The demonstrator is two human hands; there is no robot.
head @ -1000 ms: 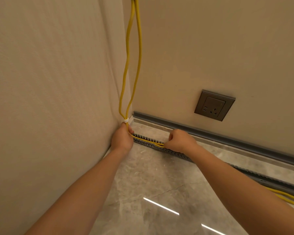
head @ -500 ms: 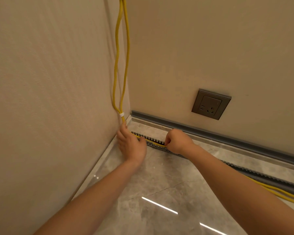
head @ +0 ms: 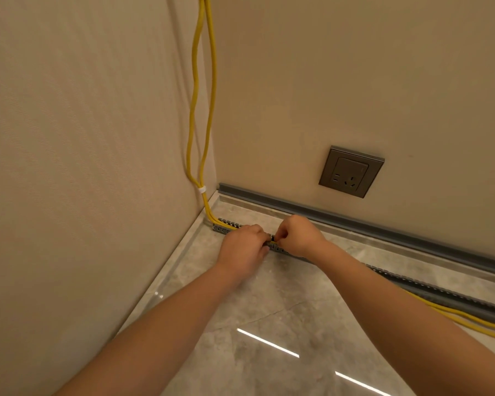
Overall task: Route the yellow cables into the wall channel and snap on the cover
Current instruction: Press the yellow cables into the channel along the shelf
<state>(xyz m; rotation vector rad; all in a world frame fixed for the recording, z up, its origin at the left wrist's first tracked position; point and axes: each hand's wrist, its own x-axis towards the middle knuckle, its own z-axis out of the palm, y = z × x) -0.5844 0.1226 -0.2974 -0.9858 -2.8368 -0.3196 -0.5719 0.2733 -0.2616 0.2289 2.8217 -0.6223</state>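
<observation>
Yellow cables (head: pixel 203 81), grey slotted channel (head: pixel 429 287)

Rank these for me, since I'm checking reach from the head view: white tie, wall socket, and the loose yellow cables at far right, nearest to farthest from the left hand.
1. White tie: up-left of the left hand, in the corner.
2. Wall socket: up-right, on the back wall.
3. Loose yellow cables: far right, on the floor.

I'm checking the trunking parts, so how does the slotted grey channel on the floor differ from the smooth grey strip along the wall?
The slotted grey channel has comb-like slots; the smooth grey strip is plain. The channel lies out on the floor holding yellow cables; the strip runs along the wall's foot, empty. Both are long and grey.
</observation>
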